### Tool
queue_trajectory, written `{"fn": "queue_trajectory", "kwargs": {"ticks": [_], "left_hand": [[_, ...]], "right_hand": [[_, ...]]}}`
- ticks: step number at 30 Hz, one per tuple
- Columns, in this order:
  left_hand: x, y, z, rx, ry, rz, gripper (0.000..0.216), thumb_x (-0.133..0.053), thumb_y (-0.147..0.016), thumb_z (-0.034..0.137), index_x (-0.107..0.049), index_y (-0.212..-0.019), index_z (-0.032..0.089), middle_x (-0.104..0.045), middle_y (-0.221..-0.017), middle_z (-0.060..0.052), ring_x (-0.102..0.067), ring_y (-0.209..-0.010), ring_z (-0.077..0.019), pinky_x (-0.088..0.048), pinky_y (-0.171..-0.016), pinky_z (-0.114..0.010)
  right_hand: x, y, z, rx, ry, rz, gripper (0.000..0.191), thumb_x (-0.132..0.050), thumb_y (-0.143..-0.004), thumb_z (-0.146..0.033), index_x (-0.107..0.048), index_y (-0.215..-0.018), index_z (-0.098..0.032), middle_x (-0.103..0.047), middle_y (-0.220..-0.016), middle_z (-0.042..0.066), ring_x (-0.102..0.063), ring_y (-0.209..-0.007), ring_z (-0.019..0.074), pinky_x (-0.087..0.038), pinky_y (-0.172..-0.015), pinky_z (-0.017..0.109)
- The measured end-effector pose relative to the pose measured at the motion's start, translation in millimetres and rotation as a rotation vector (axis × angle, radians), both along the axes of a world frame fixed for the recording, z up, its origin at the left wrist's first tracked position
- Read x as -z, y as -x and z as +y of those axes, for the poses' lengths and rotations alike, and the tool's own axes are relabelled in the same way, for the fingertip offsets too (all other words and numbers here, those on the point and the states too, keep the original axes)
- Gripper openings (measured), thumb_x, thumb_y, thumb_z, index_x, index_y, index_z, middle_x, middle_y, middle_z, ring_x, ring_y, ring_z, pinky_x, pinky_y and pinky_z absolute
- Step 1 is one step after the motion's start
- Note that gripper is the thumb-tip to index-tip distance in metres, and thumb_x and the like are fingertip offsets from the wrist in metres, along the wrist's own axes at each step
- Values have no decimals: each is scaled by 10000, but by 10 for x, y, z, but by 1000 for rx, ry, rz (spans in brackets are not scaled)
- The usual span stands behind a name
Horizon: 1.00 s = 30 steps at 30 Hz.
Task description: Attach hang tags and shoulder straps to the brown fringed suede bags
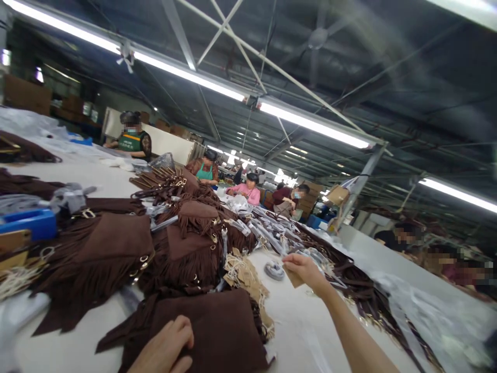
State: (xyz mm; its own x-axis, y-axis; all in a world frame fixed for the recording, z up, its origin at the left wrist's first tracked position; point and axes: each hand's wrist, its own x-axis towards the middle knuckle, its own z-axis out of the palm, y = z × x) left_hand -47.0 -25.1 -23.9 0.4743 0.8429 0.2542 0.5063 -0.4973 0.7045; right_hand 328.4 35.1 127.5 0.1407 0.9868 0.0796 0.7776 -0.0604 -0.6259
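Observation:
In front of me lies a dark brown bag (221, 324), its flat side up. My left hand (166, 344) is over its near left part, fingers loosely bent and the thumb apart, with nothing seen in them. Out to the right, my right hand (305, 269) pinches a small tan card tag (294, 277) above the white table (295, 316). A coil of grey wrapped strap (274, 270) sits just left of that hand. Between the bag and the coil is a pile of tan tags with pale strings (246, 274).
Fringed brown bags (116, 238) with gold rings are heaped on the left and middle. A blue bin (29, 224) stands at the left edge. Wrapped straps (267, 233) and clear plastic (435, 311) spread on the right. Several people, one in a green apron (130, 142), work farther back.

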Motion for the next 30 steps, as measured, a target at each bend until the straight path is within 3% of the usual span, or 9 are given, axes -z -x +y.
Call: {"fn": "queue_trajectory", "kwargs": {"ticks": [5,7,9,12,13,15,18,25,30], "left_hand": [[-478,39,-45,-39,166,-336,420,-437,-777,149,-577,-1167,222,-622,-1192,-48,-583,-831,-152,-442,-817,-290],[-632,40,-70,-12,319,-457,589,-472,-754,168,-488,-1339,232,-675,-1011,-33,-583,-766,-148,-426,-723,-270],[-711,15,-104,82,531,-581,762,-504,-692,172,-370,-1437,263,-657,-1135,-60,-606,-697,-130,-381,-592,-242],[-675,-48,-166,238,725,-727,779,-542,-640,182,-394,-1397,293,-444,-1448,-116,-621,-593,-76,-300,-462,-211],[-629,-63,-185,257,741,-744,674,-563,-648,198,-481,-1314,249,-513,-1371,-114,-593,-542,-56,-291,-443,-202],[-511,-60,-217,230,755,-724,344,-598,-687,265,-620,-1011,152,-675,-954,-53,-485,-433,-33,-271,-407,-189],[-355,49,-240,97,776,-690,256,-580,-733,409,-585,-723,154,-582,-555,33,-360,-339,-41,-218,-351,-191],[-320,532,-98,-56,686,-655,310,-625,-747,447,-646,-730,139,-610,-533,30,-433,-374,-56,-278,-389,-183],[-287,673,-53,-76,652,-624,338,-610,-781,467,-647,-762,131,-645,-568,5,-457,-398,-67,-276,-413,-191]], "right_hand": [[117,779,-146,-303,137,188,322,-712,-700,-470,-666,-804,-168,-616,-624,-39,-558,-575,125,-412,-559,245],[129,1119,-252,-418,191,241,295,-694,-703,-453,-662,-785,-171,-620,-623,-30,-546,-569,124,-397,-549,241],[111,1416,-363,-528,177,208,230,-649,-749,-405,-666,-767,-176,-624,-626,-19,-545,-578,131,-395,-553,244],[62,1714,-493,-646,73,11,183,-580,-824,-328,-705,-771,-205,-650,-678,-10,-573,-651,151,-412,-605,251],[50,1765,-518,-661,41,-48,182,-571,-838,-317,-714,-781,-220,-662,-704,-11,-587,-686,157,-419,-632,251],[46,1795,-540,-657,9,-117,185,-561,-858,-326,-715,-801,-242,-677,-733,-15,-602,-717,163,-426,-657,249],[112,1726,-530,-637,3,-195,193,-560,-861,-357,-700,-785,-248,-666,-693,-18,-587,-672,164,-410,-612,246],[445,1704,-574,-680,124,-235,170,-535,-866,-306,-667,-780,-243,-626,-628,-37,-547,-587,142,-359,-559,238],[581,1848,-615,-710,188,-231,161,-516,-853,-258,-646,-762,-233,-655,-679,-23,-578,-637,153,-354,-580,241]]}}
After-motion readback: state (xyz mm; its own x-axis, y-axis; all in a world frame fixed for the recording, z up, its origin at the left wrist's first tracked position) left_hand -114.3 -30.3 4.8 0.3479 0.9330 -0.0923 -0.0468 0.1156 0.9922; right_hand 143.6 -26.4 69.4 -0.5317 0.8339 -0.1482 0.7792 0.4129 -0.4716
